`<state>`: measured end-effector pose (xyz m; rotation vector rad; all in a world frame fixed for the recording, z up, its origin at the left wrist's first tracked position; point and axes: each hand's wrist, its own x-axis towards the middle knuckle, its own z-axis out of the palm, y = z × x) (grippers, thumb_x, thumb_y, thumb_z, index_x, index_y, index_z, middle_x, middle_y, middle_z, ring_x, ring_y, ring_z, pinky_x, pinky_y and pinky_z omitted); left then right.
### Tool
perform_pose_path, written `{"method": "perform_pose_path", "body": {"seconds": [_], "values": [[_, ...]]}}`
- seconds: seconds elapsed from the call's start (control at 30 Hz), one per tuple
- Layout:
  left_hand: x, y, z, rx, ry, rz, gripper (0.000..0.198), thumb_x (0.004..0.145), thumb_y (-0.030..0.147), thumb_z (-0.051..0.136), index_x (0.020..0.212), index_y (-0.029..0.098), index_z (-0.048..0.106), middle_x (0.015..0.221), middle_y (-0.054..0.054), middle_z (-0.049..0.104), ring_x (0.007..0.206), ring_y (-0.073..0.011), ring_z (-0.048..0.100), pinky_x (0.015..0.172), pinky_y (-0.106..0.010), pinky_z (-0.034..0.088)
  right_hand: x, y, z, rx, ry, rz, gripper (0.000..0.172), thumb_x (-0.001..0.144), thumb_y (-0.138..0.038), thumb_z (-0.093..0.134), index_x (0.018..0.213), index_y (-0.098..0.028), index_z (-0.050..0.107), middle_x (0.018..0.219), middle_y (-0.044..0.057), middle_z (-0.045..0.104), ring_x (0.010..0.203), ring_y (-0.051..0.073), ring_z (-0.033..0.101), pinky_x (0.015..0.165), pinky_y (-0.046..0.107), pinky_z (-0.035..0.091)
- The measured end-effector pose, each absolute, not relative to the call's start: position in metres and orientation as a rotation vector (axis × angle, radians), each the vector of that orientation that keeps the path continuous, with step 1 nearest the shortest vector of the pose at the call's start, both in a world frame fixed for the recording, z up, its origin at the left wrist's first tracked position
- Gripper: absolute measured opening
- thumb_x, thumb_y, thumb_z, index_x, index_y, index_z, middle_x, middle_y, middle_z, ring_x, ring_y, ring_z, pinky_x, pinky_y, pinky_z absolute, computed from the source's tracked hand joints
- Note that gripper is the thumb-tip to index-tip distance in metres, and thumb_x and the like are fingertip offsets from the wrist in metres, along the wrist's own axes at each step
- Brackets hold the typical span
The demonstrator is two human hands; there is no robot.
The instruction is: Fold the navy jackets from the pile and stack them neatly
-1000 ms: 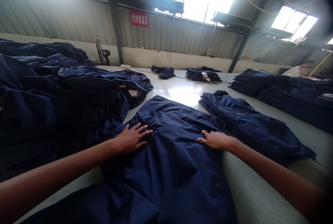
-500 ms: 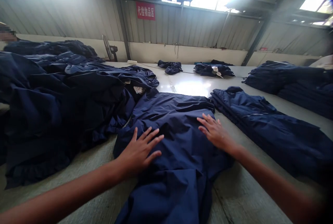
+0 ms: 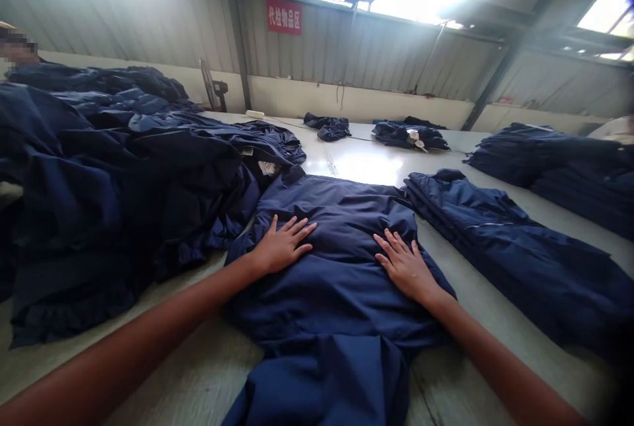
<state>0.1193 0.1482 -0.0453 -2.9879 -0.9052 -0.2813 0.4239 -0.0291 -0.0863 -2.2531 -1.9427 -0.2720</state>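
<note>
A navy blue garment (image 3: 337, 267) lies spread on the pale table (image 3: 198, 373) in front of me, its near end hanging over the table's edge. My left hand (image 3: 282, 244) rests flat on the garment's left side, fingers spread. My right hand (image 3: 403, 264) lies flat on its right side, fingers stretched out. Both hands press the cloth and hold nothing.
A big heap of navy garments (image 3: 109, 175) fills the left of the table. A folded stack (image 3: 515, 248) lies to the right, more stacks (image 3: 555, 158) beyond it. Two small bundles (image 3: 329, 127) (image 3: 411, 135) sit at the far end. A person's sleeve (image 3: 614, 129) shows at far right.
The garment has been drawn up shorter on the table. Both hands have shifted on it, the left further up the cloth, the right slightly nearer; the view tilted a little.
</note>
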Motion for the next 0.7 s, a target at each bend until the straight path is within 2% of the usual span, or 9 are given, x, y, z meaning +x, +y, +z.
{"method": "perform_pose_path", "body": {"seconds": [0.13,0.37,0.47,0.53,0.6,0.7], "values": [[0.118,0.163,-0.078,-2.991,-0.956,-0.293,0.063,0.108,0.057,0.041,0.166,0.035,0.028,0.170,-0.006,0.036,0.158,-0.0362,0.029,0.119,-0.082,0.004,0.430,-0.032,-0.102,-2.259,-1.941,-0.233,0.051,0.110,-0.047,0.036,0.158,-0.033,0.047,0.170,0.007,0.036,0.157,0.032,0.031,0.123,0.067,0.028],[0.117,0.160,-0.077,-2.976,-0.912,-0.364,0.059,0.109,0.056,0.040,0.164,0.036,0.035,0.166,-0.005,0.043,0.156,-0.0333,0.035,0.124,-0.075,0.007,0.427,-0.036,-0.093,-2.112,-1.854,-0.388,0.048,0.111,-0.043,0.036,0.154,-0.026,0.051,0.166,0.011,0.043,0.153,0.034,0.038,0.121,0.068,0.030],[0.119,0.159,-0.077,-2.972,-0.931,-0.326,0.059,0.109,0.056,0.037,0.164,0.035,0.035,0.167,-0.005,0.041,0.157,-0.0326,0.033,0.124,-0.075,0.006,0.428,-0.040,-0.086,-2.006,-1.851,-0.440,0.041,0.109,-0.037,0.041,0.141,-0.022,0.062,0.150,0.012,0.060,0.139,0.031,0.055,0.119,0.058,0.038],[0.120,0.161,-0.078,-2.965,-0.953,-0.303,0.059,0.110,0.056,0.035,0.164,0.034,0.034,0.168,-0.005,0.040,0.157,-0.0320,0.032,0.124,-0.075,0.006,0.432,-0.044,-0.078,-2.001,-1.847,-0.438,0.033,0.107,-0.036,0.047,0.126,-0.022,0.070,0.133,0.011,0.071,0.123,0.031,0.065,0.110,0.052,0.049],[0.122,0.166,-0.078,-2.935,-1.003,-0.293,0.059,0.110,0.055,0.035,0.164,0.032,0.035,0.168,-0.006,0.040,0.157,-0.0324,0.032,0.124,-0.075,0.006,0.435,-0.050,-0.068,-2.010,-1.810,-0.467,0.028,0.105,-0.035,0.052,0.118,-0.022,0.073,0.123,0.011,0.074,0.114,0.032,0.068,0.100,0.051,0.054],[0.123,0.177,-0.078,-2.870,-1.116,-0.279,0.060,0.110,0.054,0.034,0.164,0.029,0.036,0.167,-0.009,0.041,0.157,-0.0345,0.031,0.123,-0.077,0.005,0.426,-0.060,-0.051,-1.845,-1.867,-0.375,0.026,0.105,-0.032,0.053,0.121,-0.022,0.072,0.122,0.011,0.073,0.115,0.030,0.068,0.102,0.049,0.053]]}}
